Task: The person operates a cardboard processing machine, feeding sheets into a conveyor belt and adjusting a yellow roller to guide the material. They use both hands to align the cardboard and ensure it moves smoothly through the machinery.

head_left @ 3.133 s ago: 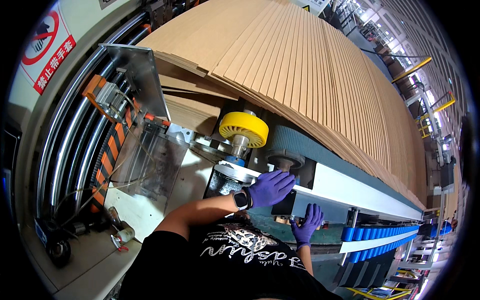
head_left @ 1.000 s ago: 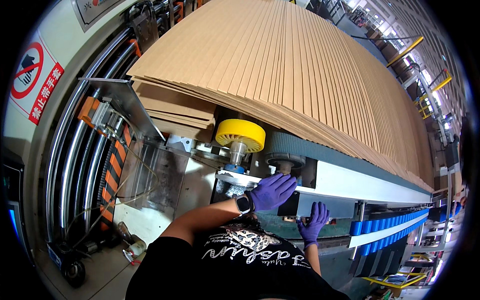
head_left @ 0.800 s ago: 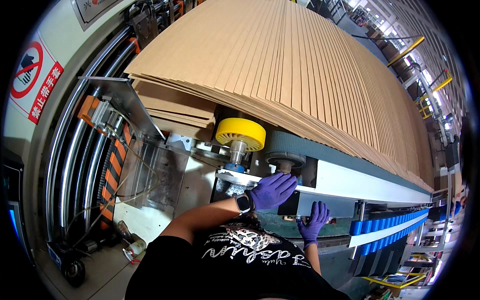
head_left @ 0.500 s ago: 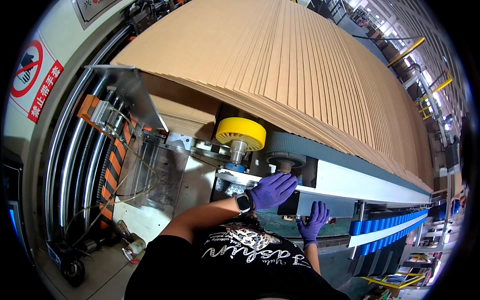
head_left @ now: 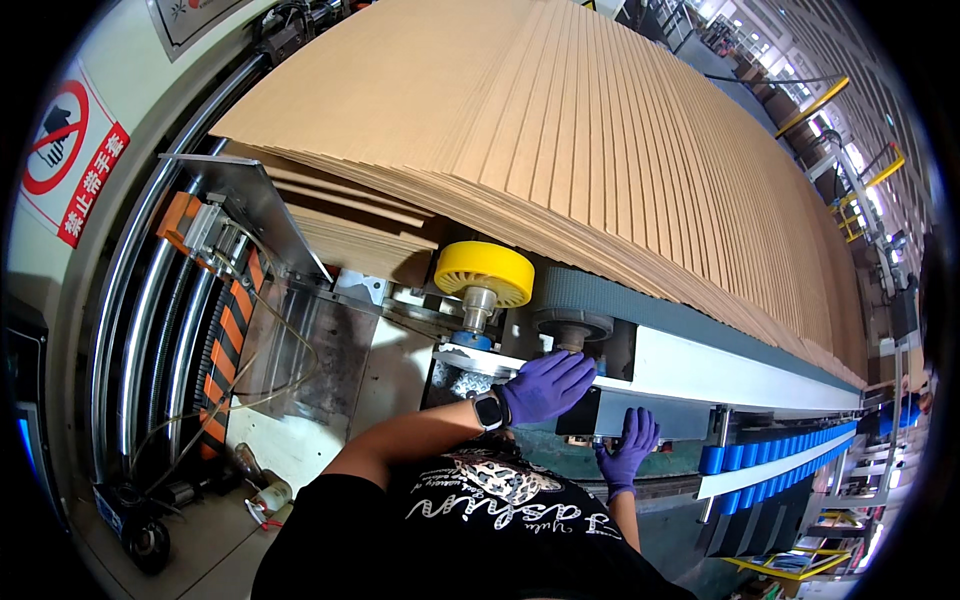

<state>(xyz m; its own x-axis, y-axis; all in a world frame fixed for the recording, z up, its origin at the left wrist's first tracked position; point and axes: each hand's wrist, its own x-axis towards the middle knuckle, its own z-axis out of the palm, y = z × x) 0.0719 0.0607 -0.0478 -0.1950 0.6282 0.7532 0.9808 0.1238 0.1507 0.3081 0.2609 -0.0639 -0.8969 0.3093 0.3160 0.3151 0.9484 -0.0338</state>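
Note:
My left hand (head_left: 549,387), in a purple glove with a dark watch on the wrist, lies flat with fingers stretched on the frame's end, close to the dark belt's roller (head_left: 573,322). Against the front edge of a grey box (head_left: 655,416) rests my right hand (head_left: 629,449), also purple-gloved, its fingers extended. Neither hand is seen holding anything. Beyond them, a fanned row of overlapping brown cardboard sheets (head_left: 600,150) lies on the dark conveyor belt (head_left: 680,309). Left of the roller stands a yellow wheel (head_left: 484,272) on a metal shaft.
More cardboard sheets (head_left: 350,240) are stacked under the overhang at left, beside a metal plate (head_left: 245,200). Steel rods (head_left: 150,300) and an orange-black striped bar (head_left: 226,355) stand further left. Blue rollers (head_left: 770,450) line the right side. A cable (head_left: 290,385) loops over the floor.
Several sheets now show in the formerly dark gap under the overhang at left. The top sheets' left corner has shifted slightly left and down. Both hands stay in nearly the same places.

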